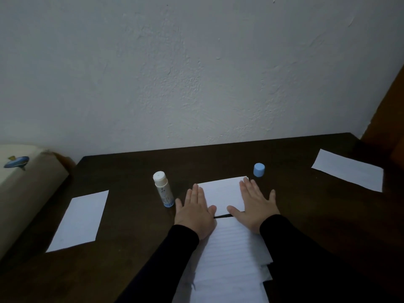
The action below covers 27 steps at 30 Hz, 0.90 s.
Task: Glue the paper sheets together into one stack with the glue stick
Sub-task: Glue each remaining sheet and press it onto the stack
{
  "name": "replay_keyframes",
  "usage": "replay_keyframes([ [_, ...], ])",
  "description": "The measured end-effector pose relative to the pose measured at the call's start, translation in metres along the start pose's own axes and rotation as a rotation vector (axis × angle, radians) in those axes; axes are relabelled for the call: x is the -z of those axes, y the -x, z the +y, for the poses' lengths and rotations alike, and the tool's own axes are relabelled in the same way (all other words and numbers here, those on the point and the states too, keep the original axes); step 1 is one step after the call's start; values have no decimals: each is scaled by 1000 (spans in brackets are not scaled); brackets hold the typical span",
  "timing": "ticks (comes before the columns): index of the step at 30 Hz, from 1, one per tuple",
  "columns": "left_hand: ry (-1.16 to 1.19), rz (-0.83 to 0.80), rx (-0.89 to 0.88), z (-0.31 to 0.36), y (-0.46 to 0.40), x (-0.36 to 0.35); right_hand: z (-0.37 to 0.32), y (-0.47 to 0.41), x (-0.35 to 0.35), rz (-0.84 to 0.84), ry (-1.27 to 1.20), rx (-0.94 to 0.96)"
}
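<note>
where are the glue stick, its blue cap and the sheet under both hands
glue stick [163, 189], head view, middle of its white upright tube
blue cap [259, 170], head view, side of the cap standing on the table
sheet under the hands [220, 193], head view, bare paper between the two hands

glue stick [162, 189] upright left, cap [259, 169] right

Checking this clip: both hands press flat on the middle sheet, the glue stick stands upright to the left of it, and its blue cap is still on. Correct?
Not quite. In the head view the blue cap is off, sitting on the table to the right of the sheet. The rest holds: left hand and right hand press flat, and the glue stick stands upright.
</note>
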<state>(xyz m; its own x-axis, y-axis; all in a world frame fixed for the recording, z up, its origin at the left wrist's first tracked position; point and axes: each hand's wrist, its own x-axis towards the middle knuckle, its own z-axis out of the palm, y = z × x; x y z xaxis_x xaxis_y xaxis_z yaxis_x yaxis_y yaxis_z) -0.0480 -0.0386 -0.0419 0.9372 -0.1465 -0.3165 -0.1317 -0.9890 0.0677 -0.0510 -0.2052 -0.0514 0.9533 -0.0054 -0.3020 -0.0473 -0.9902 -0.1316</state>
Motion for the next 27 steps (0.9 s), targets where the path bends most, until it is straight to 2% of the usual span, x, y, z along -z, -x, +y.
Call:
replay_keyframes([
  [5, 138, 32, -33, -4, 16, 10, -3, 13, 0, -9, -21, -52],
  [10, 475, 317, -122, -12, 46, 15, -1, 15, 1, 54, -74, -61],
  [12, 560, 375, -50, -20, 55, 21, 0, 16, 5, 106, -71, -58],
  [17, 692, 328, 307, -53, 56, 26, 0, 13, 13, 241, -52, 18],
  [20, 751, 322, 435, -67, 48, 22, 2, 6, 11, 254, -101, 46],
  [23, 838, 383, 445, -68, 40, 17, 4, -1, 10, 235, -122, 44],
  [27, 954, 475, 318, -63, 35, 13, 8, -5, 8, 166, -88, 52],
])
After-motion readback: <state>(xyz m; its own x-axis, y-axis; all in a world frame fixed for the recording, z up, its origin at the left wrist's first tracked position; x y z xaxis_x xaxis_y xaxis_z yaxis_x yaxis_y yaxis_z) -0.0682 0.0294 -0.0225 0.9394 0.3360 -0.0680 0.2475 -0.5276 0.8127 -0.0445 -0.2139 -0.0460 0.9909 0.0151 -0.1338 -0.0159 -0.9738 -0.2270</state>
